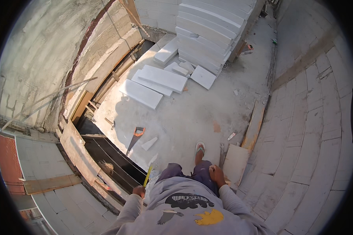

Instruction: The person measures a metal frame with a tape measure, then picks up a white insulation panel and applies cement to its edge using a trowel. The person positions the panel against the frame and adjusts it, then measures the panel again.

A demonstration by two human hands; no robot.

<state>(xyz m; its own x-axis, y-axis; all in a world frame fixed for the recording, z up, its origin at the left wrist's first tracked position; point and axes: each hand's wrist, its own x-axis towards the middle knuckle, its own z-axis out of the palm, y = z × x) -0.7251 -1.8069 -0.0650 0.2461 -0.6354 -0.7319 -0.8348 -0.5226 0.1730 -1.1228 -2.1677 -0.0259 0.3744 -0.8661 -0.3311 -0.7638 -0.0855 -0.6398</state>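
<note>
Low on the left, near the floor opening, my left hand (139, 190) is closed around a yellow tape measure (148, 175), whose strip sticks out ahead of it. My right hand (217, 175) is curled by my right thigh; whatever is in its fingers, if anything, is hidden. A handsaw (134, 140) with an orange-and-black handle lies on the concrete floor ahead of my left hand. Beside the saw is a pale wedge-shaped block offcut (149, 143). My sandalled foot (200, 148) stands on the floor.
Several white blocks (162, 78) lie ahead, in front of a tall block stack (208, 31). The dark floor opening (110, 156) drops away at left, edged by a wooden board (80, 152). A block wall (302, 133) rises at right, with a plank (254, 127) along its base.
</note>
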